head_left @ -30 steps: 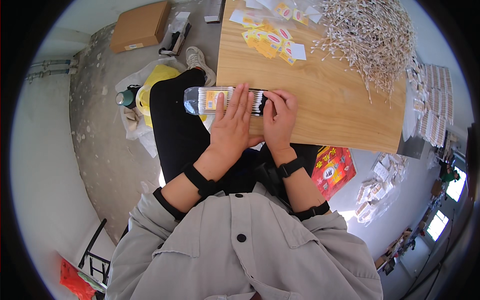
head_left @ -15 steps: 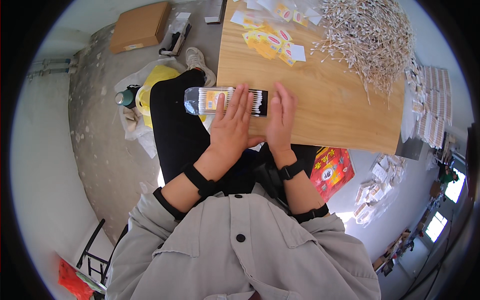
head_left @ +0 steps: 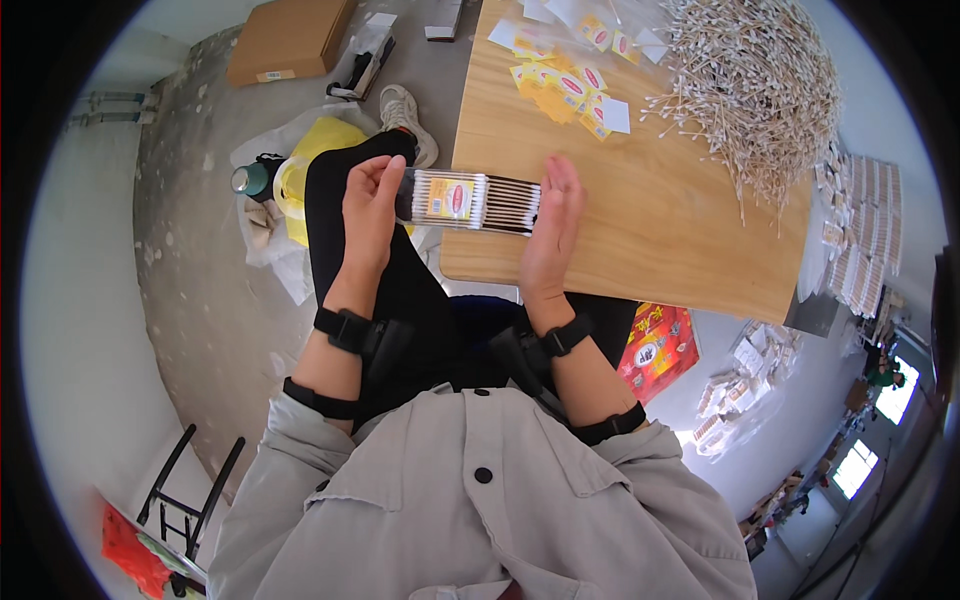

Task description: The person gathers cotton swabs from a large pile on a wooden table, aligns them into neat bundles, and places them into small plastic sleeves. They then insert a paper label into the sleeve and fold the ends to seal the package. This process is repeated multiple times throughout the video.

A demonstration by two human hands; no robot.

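Observation:
Over the table's left edge lies a clear plastic bag (head_left: 407,196) with a row of cotton swabs (head_left: 473,202) and a yellow label card (head_left: 450,199) inside. At the bag's left end, my left hand (head_left: 372,213) pinches the plastic between thumb and fingers. More swab stems show on the right, over a dark backing (head_left: 518,184). My right hand (head_left: 555,225) stands on edge against that right end, its fingers stretched out close together. Its palm side hides the tips there.
A large heap of loose cotton swabs (head_left: 755,90) covers the far right of the wooden table (head_left: 650,220). Yellow label cards (head_left: 565,88) are scattered at the far left of the tabletop. Packed swab bags (head_left: 870,210) are stacked beyond the right edge.
My left hand has gone from lying flat over the swabs to pinching the bag's left end. The label card now sits further right, and my right hand stays by the right end.

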